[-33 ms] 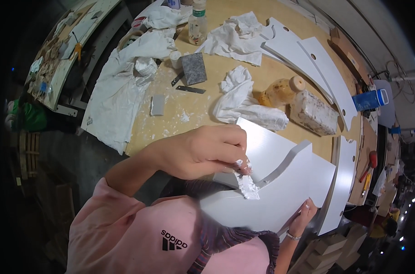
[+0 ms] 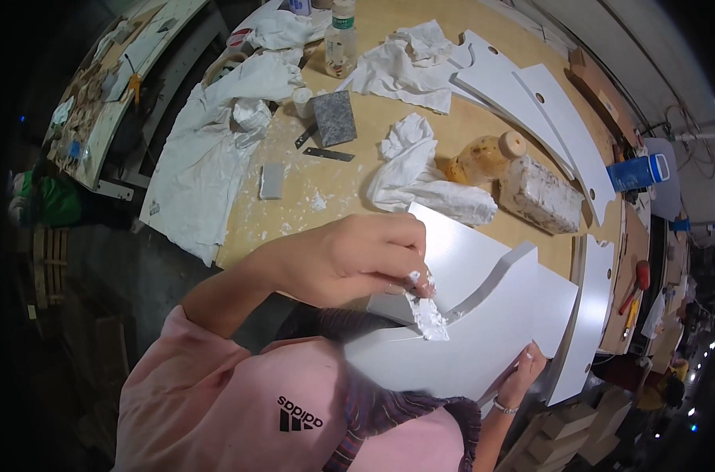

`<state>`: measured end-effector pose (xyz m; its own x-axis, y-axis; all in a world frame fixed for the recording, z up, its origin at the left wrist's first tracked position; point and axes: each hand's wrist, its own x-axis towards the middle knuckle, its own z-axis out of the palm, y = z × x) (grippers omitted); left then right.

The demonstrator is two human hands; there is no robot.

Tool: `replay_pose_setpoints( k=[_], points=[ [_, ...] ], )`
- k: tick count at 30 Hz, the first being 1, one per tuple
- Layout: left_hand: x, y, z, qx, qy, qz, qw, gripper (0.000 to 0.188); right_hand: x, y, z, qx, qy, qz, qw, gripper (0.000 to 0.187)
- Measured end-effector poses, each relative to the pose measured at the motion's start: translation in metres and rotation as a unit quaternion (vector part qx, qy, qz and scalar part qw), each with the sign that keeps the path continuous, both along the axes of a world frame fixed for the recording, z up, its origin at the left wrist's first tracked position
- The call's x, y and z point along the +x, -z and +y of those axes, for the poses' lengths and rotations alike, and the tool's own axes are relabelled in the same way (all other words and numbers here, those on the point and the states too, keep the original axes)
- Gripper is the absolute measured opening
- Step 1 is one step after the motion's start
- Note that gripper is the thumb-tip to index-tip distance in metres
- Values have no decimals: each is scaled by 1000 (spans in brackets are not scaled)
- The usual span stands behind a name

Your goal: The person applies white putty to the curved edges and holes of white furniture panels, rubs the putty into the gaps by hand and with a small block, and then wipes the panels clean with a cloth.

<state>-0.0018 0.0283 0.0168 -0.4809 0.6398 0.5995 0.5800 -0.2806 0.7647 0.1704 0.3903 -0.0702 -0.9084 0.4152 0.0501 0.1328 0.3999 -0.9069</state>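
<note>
My left hand pinches a small flat scraper thickly coated with white paste, its end touching a white panel. Paste also smears my left fingertips. The panel, which has a curved cutout and a raised curved edge, leans tilted between my body and the table. My right hand is closed on the panel's right edge, with the thumb on the face and the other fingers hidden behind it. At the left corner of the curve, the scraper's end lies beside a thin seam.
The wooden table is spattered with white. On it lie a grey sanding block, a dark blade, a small pale block, a rag, a jar of amber liquid and a stained container. White curved panels rest at right.
My left fingers and the scraper have shifted very slightly up and to the right over the panel. My right hand and the panel stay in place.
</note>
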Motion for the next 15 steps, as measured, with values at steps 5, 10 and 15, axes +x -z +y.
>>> replay_pose_setpoints(
  k=[5,10,15],
  points=[
    [-2,-5,-1,-84,-13,-58,995,19,1,0,2,9,-7,15,1000,41],
    [-2,0,-5,-83,-25,-68,994,20,1,-1,-1,-7,-1,7,1000,41],
    [-1,-2,-11,-72,-12,-62,995,20,0,1,-1,-15,4,13,1000,40]
  ],
)
